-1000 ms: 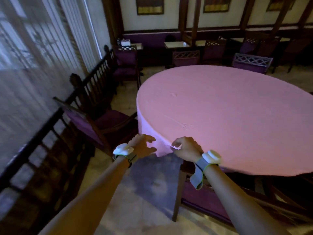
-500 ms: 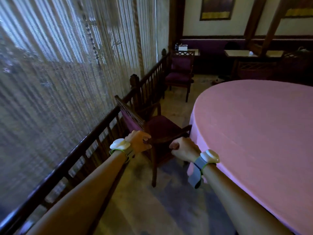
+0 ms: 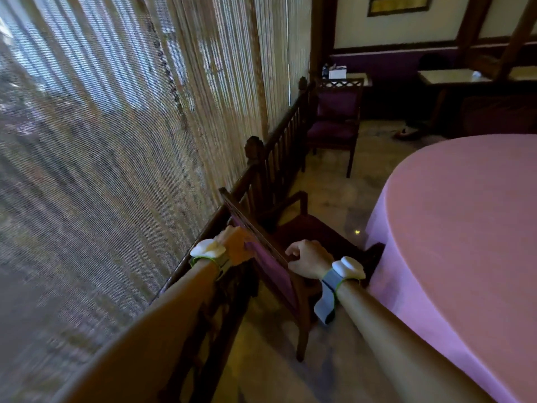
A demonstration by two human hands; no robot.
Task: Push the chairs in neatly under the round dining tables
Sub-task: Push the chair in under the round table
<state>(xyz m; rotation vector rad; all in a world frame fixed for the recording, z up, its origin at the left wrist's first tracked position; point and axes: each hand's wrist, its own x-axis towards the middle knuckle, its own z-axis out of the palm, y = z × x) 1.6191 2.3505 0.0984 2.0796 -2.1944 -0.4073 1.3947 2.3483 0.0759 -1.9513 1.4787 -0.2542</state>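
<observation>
Gripping the dark wooden purple-cushioned chair (image 3: 279, 257) backrest, your left hand (image 3: 236, 245) and right hand (image 3: 309, 261) curl over it; the pink-clothed round table (image 3: 465, 228) lies to the right.

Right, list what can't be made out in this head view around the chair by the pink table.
- Left hand: blurred by motion and partly behind the chair's backrest, so its grip is unclear.
- Chair's front legs: hidden under the seat and the pink tablecloth.
- Round table's far and right sides: cut off by the frame's right edge.
- Items on the small corner table: too small and dim to identify.
- Outside, through the bamboo blind: blurred.
</observation>
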